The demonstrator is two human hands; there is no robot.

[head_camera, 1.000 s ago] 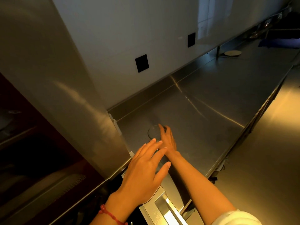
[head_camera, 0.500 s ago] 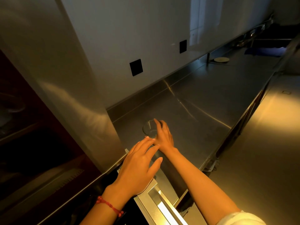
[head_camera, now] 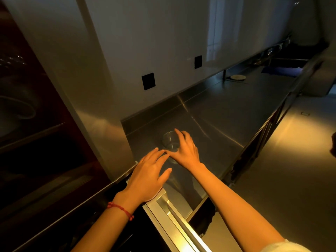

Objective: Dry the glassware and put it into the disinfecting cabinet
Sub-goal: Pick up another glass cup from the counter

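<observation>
head view, looking down, close over counter

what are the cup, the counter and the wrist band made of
Cup: clear glass by the look, since the counter shows through its wall and its rim glints.
Counter: probably stainless steel, brushed, with streaked light reflections.
Wrist band on the left wrist: looks like thin red cord or thread; whether it is knotted is too small to tell.
</observation>
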